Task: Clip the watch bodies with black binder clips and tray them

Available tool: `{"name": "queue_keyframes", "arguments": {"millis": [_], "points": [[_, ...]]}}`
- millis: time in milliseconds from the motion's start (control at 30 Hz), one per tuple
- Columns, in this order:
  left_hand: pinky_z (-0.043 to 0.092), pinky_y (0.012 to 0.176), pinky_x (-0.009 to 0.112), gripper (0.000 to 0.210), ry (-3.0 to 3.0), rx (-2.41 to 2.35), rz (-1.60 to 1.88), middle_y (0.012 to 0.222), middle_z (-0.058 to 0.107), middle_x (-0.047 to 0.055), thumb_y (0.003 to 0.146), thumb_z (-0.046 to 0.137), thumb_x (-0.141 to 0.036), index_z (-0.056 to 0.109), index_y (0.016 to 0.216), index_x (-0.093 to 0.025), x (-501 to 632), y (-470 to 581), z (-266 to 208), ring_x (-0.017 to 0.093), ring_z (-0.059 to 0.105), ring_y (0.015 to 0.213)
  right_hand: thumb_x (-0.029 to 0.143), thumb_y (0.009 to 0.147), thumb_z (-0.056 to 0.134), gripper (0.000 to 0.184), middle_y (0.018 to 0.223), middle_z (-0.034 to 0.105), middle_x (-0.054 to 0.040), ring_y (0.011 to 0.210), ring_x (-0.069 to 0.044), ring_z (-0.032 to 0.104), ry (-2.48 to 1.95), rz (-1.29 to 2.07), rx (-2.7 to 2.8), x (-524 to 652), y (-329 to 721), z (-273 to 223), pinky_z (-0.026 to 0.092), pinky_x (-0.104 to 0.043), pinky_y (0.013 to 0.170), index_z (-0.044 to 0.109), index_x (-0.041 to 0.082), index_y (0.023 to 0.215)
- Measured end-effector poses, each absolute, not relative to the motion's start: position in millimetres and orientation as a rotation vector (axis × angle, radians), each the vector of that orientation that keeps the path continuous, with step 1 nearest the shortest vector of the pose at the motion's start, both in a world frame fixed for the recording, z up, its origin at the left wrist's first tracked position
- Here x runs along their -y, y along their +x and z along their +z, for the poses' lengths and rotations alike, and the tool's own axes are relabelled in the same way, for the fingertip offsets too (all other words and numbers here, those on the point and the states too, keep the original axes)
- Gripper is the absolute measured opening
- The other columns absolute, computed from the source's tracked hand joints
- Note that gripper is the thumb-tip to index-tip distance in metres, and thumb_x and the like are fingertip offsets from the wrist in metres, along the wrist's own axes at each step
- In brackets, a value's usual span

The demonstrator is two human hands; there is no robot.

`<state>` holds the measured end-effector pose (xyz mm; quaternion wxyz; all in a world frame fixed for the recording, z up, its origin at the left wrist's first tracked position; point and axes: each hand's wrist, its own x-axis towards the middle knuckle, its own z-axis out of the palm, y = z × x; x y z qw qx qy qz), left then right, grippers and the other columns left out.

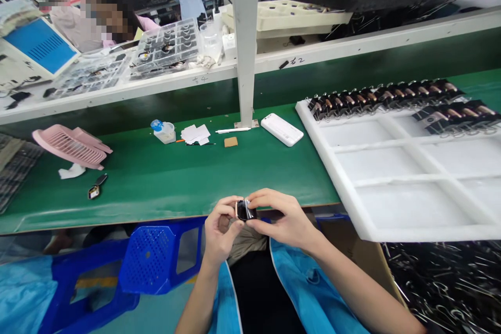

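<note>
Just in front of the bench edge, both hands hold a small watch case (243,211) with a glossy black face and a gold-coloured rim. My left hand (222,227) grips its left side between curled fingers and thumb. From the right, my right hand (279,215) pinches it, with a fingertip on the dark face and the thumb below. The underside of the case is hidden. Past the hands, on the green bench (188,188), lie a tan block (230,142), a white pen (234,130) and white paper pieces (194,134).
At right stands a white foam tray (344,167) with rows of clipped black parts (383,98); below it is a box of binder clips (446,282). A pink fan (72,146), a bottle (163,131), a white power bank-like case (282,129) and another watch-like part (96,188) lie on the bench. A post (246,42) rises behind.
</note>
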<state>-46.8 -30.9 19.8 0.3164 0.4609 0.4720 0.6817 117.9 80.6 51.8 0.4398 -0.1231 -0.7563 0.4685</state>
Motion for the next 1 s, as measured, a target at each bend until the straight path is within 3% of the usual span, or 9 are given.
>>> {"name": "queue_keyframes", "arguments": {"millis": [1000], "points": [[0.059, 0.095, 0.036, 0.012, 1.266, -1.263, 1.808, 0.119, 0.076, 0.011, 0.092, 0.082, -0.026, 0.071, 0.093, -0.021, 33.5, -46.6, 20.9, 0.025, 0.074, 0.113, 0.021, 0.095, 0.082, 0.021, 0.108, 0.08, -0.008, 0.099, -0.023, 0.075, -0.252, 1.156, 1.97, -83.5, 121.3, 65.0, 0.062, -0.037, 0.087, 0.073, 0.023, 0.114]]}}
